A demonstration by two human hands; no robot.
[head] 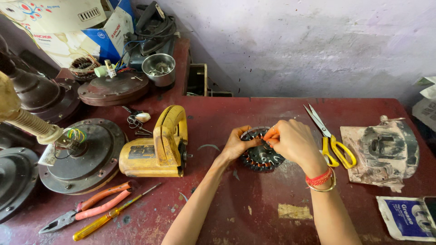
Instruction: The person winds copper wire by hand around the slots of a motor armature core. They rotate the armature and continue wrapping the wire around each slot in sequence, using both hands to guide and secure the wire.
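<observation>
A round motor stator [262, 155] with copper windings lies on the dark red table [254, 213]. My left hand [236, 144] grips its left rim. My right hand [293, 140] rests over its top right, fingertips pinched at the upper edge on what looks like a thin orange strip. Red threads and a metal bangle circle my right wrist.
Yellow-handled scissors [334, 145] and a dusty motor housing [386, 149] lie to the right, a grease packet [405, 218] at the near right. A yellow power tool [159, 147], pliers [86, 211], a screwdriver [111, 213] and fan motor covers [79, 156] sit left. A steel bowl [159, 69] stands behind.
</observation>
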